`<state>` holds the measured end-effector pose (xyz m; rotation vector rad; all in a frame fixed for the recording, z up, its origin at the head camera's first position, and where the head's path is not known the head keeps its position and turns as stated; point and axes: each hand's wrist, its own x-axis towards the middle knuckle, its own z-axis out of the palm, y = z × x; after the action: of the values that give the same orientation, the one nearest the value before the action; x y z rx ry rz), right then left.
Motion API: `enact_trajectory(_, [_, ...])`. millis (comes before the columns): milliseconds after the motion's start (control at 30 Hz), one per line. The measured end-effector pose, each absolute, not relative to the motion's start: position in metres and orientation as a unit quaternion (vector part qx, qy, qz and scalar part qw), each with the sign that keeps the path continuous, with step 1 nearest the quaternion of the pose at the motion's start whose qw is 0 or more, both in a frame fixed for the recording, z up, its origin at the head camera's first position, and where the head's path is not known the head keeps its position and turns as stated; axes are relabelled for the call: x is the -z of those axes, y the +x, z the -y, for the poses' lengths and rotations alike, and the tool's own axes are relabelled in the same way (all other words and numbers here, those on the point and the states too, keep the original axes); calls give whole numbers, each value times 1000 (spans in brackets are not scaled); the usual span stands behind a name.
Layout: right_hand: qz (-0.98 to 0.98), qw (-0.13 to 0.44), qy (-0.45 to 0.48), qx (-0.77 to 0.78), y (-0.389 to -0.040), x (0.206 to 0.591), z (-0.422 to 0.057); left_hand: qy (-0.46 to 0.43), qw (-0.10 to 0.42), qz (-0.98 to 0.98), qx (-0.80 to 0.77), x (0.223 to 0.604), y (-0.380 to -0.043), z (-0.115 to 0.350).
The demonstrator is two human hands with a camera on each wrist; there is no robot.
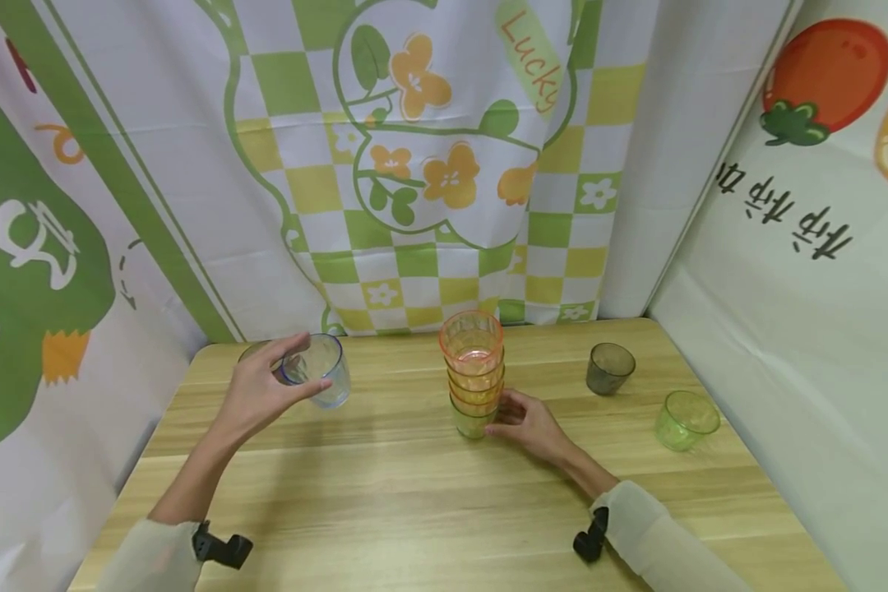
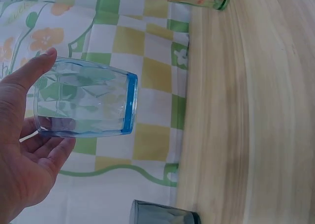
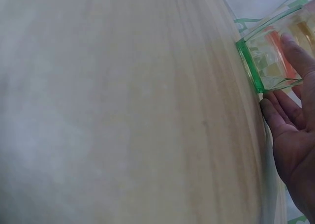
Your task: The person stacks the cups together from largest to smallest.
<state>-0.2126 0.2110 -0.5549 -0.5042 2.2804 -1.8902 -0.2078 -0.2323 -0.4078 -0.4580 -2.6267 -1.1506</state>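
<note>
My left hand (image 1: 262, 390) grips a clear cup with a blue rim (image 1: 333, 386), thumb on one side and fingers on the other. In the left wrist view that blue-rimmed cup (image 2: 88, 98) is raised off the table. Near the middle of the table stands a stack of cups, with an orange-red cup (image 1: 472, 337) on top, yellowish ones (image 1: 477, 383) between and a green cup (image 1: 470, 421) lowest. My right hand (image 1: 536, 427) holds the green cup from its right side. The right wrist view shows the thumb and fingers on either side of the green cup (image 3: 268, 61).
A dark grey cup (image 1: 608, 370) and another green cup (image 1: 684, 423) stand on the right of the wooden table (image 1: 414, 510). Behind my left hand is a further grey cup (image 2: 162, 213), mostly hidden in the head view. A patterned curtain (image 1: 429, 271) hangs along the back edge.
</note>
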Motion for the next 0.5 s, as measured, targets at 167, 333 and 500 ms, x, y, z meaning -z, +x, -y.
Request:
enact_trajectory(167, [-758, 70, -162, 628, -213, 555, -211, -165, 124, 889, 409, 400, -211, 225])
enact_trajectory(333, [-757, 72, -161, 629, -213, 555, -211, -175, 127, 874, 435, 392, -213, 218])
enact_trajectory(500, [-757, 71, -163, 628, -213, 555, -211, -186, 110, 857, 467, 385, -213, 209])
